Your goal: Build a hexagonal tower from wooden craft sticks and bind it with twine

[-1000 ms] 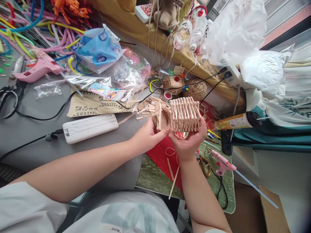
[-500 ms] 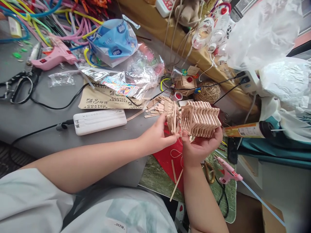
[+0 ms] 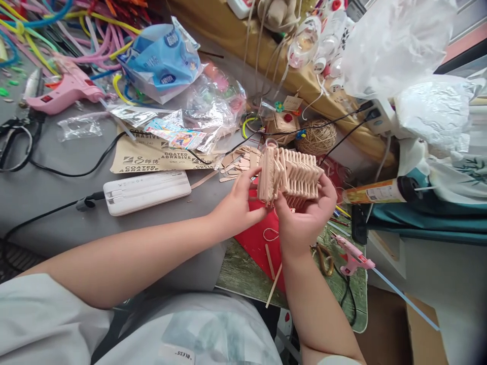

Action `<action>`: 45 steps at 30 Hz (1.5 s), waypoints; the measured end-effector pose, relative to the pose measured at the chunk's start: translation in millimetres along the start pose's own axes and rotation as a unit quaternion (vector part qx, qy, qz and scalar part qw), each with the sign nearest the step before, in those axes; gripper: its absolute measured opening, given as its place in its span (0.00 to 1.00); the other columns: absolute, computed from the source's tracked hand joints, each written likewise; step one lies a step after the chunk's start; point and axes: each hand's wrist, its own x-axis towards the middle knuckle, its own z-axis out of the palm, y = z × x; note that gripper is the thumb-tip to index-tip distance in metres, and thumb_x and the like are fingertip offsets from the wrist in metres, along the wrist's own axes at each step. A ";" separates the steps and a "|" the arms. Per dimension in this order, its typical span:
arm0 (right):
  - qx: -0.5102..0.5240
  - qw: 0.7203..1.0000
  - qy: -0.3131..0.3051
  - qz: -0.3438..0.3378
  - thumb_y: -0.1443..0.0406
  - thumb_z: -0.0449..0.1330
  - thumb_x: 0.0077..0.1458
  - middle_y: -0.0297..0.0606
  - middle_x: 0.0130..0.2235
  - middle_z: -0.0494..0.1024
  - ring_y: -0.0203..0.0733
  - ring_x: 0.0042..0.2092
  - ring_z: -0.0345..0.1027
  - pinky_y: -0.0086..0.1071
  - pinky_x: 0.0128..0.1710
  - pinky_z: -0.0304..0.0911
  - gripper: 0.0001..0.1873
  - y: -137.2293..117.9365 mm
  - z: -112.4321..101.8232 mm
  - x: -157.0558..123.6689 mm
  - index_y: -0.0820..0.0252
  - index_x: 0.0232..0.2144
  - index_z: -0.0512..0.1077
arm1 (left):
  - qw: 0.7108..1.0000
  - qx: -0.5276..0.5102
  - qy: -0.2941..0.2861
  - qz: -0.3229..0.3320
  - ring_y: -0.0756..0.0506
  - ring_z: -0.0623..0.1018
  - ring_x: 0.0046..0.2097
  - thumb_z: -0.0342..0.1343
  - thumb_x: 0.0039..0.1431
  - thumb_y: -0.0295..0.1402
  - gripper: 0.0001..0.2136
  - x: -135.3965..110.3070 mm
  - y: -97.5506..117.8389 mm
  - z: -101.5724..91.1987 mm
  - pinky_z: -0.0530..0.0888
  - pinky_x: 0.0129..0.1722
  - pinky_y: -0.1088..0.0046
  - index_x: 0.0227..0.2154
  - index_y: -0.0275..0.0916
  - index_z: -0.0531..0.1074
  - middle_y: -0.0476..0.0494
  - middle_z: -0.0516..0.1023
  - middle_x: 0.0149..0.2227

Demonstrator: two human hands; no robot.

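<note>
Stick frame (image 3: pixel 291 175) gripped between both hands' fingers (image 3: pixel 249 180).

Grey table (image 3: pixel 45 187) across the left, cluttered edge to edge. Behind it, a ledge draped in mustard-yellow cloth (image 3: pixel 213 25). At right, teal upholstery (image 3: pixel 418 223) above a pale panel (image 3: pixel 456 284); brown floor (image 3: pixel 382 334) below. Dark window frame (image 3: pixel 466 45) top right. Lit by soft, even daylight.

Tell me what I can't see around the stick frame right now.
Head view only:
- Underside of the stick frame: covered by the right hand cupping it.
- Fingertips of the left hand: tucked behind the frame's near end.
- Scissors: cut off by the left edge.
- Label on the tube: too small to read.
</note>
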 end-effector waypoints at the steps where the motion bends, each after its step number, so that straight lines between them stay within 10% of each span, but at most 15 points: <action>1: 0.004 1.000 -0.005 0.006 0.53 0.71 0.60 0.55 0.64 0.67 0.60 0.65 0.71 0.60 0.62 0.72 0.46 -1.2 0.9 2.7 0.55 0.71 0.53 | 1.000 0.002 0.002 0.005 0.35 0.74 0.65 0.67 0.62 0.33 0.37 1.4 -0.4 -0.5 0.77 0.64 0.54 0.70 0.48 0.57 0.32 0.58 0.72; 22: -0.083 0.988 -0.131 -0.030 0.49 0.65 0.63 0.51 0.69 0.67 0.59 0.68 0.66 0.57 0.67 0.68 0.47 -10.3 -8.9 28.1 0.53 0.74 0.49 | 0.992 0.108 0.023 0.056 0.35 0.69 0.70 0.59 0.60 0.25 0.34 12.4 -1.2 -4.4 0.64 0.72 0.55 0.69 0.40 0.60 0.34 0.69 0.69; 34: -0.117 0.969 -0.188 -0.110 0.39 0.60 0.63 0.52 0.73 0.60 0.63 0.70 0.62 0.61 0.68 0.64 0.55 -6.3 -47.3 37.5 0.52 0.77 0.37 | 0.984 -0.150 -0.012 -0.096 0.34 0.72 0.68 0.64 0.63 0.35 0.24 11.3 -1.6 0.5 0.67 0.70 0.51 0.60 0.42 0.69 0.38 0.75 0.64; 45: -0.180 0.970 -0.115 -0.118 0.47 0.60 0.67 0.52 0.69 0.64 0.63 0.71 0.60 0.63 0.69 0.59 0.46 -11.6 -22.7 8.3 0.48 0.77 0.43 | 0.938 -0.299 0.007 -0.175 0.34 0.74 0.67 0.63 0.57 0.33 0.25 14.7 16.2 11.8 0.75 0.65 0.53 0.59 0.42 0.74 0.40 0.80 0.60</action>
